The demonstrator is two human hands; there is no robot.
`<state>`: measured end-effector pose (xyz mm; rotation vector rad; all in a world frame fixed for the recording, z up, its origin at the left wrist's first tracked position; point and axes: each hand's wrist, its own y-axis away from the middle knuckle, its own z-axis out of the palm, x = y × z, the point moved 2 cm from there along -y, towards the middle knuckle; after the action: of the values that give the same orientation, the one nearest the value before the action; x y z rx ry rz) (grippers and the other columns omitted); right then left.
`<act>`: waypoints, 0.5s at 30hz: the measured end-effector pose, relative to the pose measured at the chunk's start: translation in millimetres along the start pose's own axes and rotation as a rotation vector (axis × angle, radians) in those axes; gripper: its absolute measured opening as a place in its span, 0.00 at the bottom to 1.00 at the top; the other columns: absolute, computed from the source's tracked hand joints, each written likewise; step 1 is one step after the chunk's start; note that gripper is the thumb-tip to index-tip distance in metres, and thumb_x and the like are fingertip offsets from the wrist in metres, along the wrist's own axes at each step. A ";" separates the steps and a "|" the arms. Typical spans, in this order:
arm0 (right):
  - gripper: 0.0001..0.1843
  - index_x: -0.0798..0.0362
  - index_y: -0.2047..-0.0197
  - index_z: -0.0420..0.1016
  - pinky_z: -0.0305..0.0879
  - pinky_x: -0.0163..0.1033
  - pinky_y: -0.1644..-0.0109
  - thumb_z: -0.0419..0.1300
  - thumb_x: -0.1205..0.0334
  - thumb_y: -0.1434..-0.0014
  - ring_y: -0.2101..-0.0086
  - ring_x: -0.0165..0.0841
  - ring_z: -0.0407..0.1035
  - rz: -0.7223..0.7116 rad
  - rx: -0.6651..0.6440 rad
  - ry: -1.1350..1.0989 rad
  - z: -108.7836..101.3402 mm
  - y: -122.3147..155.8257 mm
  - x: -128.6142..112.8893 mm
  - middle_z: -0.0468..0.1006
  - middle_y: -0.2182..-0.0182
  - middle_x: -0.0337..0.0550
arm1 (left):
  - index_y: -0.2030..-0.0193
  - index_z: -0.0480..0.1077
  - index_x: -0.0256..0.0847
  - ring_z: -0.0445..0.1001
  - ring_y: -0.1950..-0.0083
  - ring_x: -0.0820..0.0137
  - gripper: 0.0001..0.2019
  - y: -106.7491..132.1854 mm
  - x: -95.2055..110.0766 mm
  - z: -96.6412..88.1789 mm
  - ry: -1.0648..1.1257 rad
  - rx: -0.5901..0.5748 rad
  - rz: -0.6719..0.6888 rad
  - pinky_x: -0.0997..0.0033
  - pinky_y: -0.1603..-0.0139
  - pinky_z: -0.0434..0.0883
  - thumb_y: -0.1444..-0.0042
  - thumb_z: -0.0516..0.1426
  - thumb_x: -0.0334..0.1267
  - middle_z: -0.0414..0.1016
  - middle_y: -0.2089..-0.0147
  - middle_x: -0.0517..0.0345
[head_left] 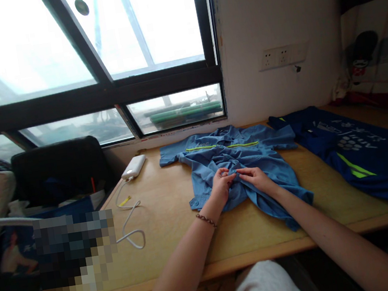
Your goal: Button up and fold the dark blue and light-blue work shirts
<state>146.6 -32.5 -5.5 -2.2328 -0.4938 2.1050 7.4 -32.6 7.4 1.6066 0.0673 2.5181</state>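
Note:
A light-blue work shirt (207,163) with a yellow-green stripe across its chest lies rumpled on the wooden table, collar toward the wall. My left hand (223,184) and my right hand (256,178) meet at its front placket, fingertips nearly touching. Between them a small dark button (235,172) shows on the cloth. The fingers of both hands are pinched on the shirt's front edges. Whether the button sits in its hole I cannot tell. A beaded bracelet (206,220) circles my left wrist.
A dark-blue garment (354,146) with printing lies on the table (165,247) to the right. At left are a white power bank (133,167) and its looped cable (132,220). A black bag (58,161) stands beyond the left edge. Wall sockets (283,56) sit behind.

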 end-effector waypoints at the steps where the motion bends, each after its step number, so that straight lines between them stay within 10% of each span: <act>1: 0.20 0.54 0.57 0.74 0.61 0.48 0.50 0.60 0.54 0.54 0.58 0.39 0.68 -0.007 -0.005 0.007 0.0 0.1 0.6 0.75 0.60 0.45 | 0.70 0.58 0.39 0.60 0.81 0.81 0.21 0.0 -0.9 -0.4 -0.006 -0.002 0.014 0.80 0.78 0.54 0.72 0.64 0.32 0.60 0.81 0.70; 10: 0.23 0.56 0.54 0.71 0.65 0.41 0.61 0.58 0.53 0.52 0.67 0.34 0.69 -0.011 -0.020 0.247 -0.7 3.8 -15.9 0.76 0.67 0.44 | 0.69 0.63 0.38 0.65 0.81 0.76 0.18 -1.9 14.8 -4.1 -0.394 -0.112 0.087 0.77 0.78 0.60 0.65 0.64 0.41 0.65 0.81 0.64; 15: 0.31 0.52 0.47 0.64 0.62 0.45 0.55 0.61 0.52 0.55 0.60 0.39 0.66 -0.110 -0.012 0.661 -16.5 61.1 -45.0 0.72 0.60 0.47 | 0.67 0.70 0.40 0.70 0.65 0.66 0.17 34.8 46.1 -36.7 -0.856 -0.177 0.355 0.69 0.62 0.66 0.65 0.64 0.43 0.72 0.68 0.54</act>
<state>173.8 -98.6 24.8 -2.6299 -0.5546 1.1966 -48.5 -58.3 37.4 2.6140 -0.5578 1.7266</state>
